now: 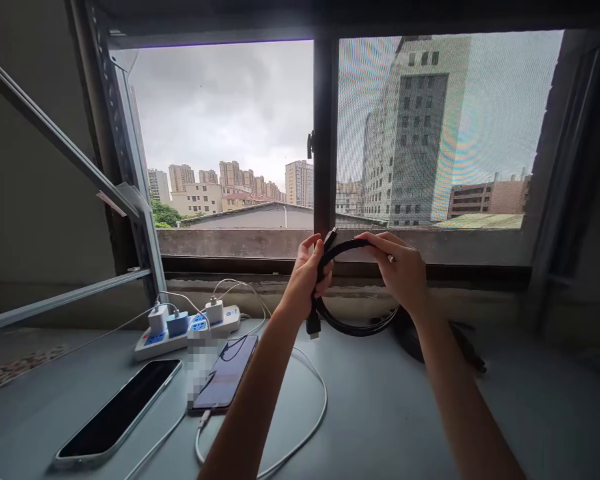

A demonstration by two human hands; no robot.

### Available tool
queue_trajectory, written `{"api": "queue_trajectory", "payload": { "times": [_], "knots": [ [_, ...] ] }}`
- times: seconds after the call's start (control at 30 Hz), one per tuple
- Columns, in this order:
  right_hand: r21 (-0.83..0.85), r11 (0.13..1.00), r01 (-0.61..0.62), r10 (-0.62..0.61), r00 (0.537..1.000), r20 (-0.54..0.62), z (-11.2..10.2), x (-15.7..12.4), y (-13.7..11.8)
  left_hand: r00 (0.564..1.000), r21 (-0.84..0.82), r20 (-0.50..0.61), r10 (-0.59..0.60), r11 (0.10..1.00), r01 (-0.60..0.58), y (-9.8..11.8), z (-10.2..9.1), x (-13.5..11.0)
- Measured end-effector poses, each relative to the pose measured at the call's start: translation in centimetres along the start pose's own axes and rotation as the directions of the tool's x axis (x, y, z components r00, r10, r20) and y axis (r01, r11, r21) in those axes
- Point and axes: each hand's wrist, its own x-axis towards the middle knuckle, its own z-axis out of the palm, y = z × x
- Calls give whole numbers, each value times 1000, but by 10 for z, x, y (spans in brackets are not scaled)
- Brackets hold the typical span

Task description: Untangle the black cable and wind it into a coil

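A black cable (353, 325) is wound into a loop and held up in front of the window sill. My left hand (307, 277) is closed round the left side of the loop, with both plug ends sticking out above and below the fist. My right hand (400, 267) pinches the top right of the loop with its fingers curled over it. The coil hangs in the air above the grey table (380, 413).
A white power strip (185, 327) with several chargers lies at the left. Two phones (117, 413) (226, 377) rest on the table, with white cables (310, 400) trailing. A dark object (415, 340) lies behind my right forearm. A metal frame (130, 220) stands at the left.
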Motion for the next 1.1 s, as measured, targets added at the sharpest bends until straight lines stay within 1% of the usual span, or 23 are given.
{"api": "queue_trajectory", "payload": {
  "times": [0.07, 0.1, 0.2, 0.33, 0.4, 0.47, 0.57, 0.63, 0.7, 0.77, 0.83, 0.9, 1.0, 1.1],
  "knots": [
    [-32, 1000, 0, 0, 1000, -10, -2, 0, -3, 998, 12, -37, 48, 999, -47, -1, 2, 0],
    [-40, 999, 3, -4, 1000, -15, -2, -1, -5, 998, 29, -37, 56, 998, -55, -1, 2, -1],
    [-28, 999, 23, -23, 999, -28, 0, -1, -8, 998, 103, -27, 56, 993, -53, 4, 3, -3],
    [-17, 999, 49, -49, 998, -25, 4, 0, -10, 991, 215, -94, 94, 974, -72, 3, 4, -1],
    [-47, 997, 65, -66, 998, -19, 6, 0, -10, 989, 257, -94, 118, 962, -90, 0, 5, 1],
    [-56, 996, 73, -75, 997, -19, 6, 1, -9, 990, 274, -71, 120, 957, -96, -3, 8, 0],
    [36, 998, 45, -45, 999, -12, 6, 1, -7, 997, 269, -52, 59, 962, -43, -3, 11, -3],
    [153, 988, -14, 7, 999, 45, 6, 1, -7, 997, 274, -72, 15, 962, 5, 2, 11, -5],
    [283, 956, -82, 49, 991, 123, 6, 1, -9, 994, 279, -105, -27, 959, 55, 7, 10, -6],
    [349, 927, -136, 76, 981, 180, 6, 0, -13, 989, 264, -125, -72, 959, 104, 12, 7, -6],
    [306, 942, -138, 80, 978, 195, 7, -1, -17, 985, 230, -135, -110, 963, 139, 16, 4, -6],
    [205, 975, -90, 49, 979, 199, 7, -1, -22, 983, 209, -125, -135, 965, 159, 18, 0, -5],
    [94, 995, -14, -7, 976, 217, 10, -2, -26, 985, 215, -69, -157, 962, 168, 19, -5, -5],
    [58, 998, 6, -17, 980, 200, 13, -2, -28, 988, 214, -24, -154, 964, 156, 18, -8, -5]
  ]
}}
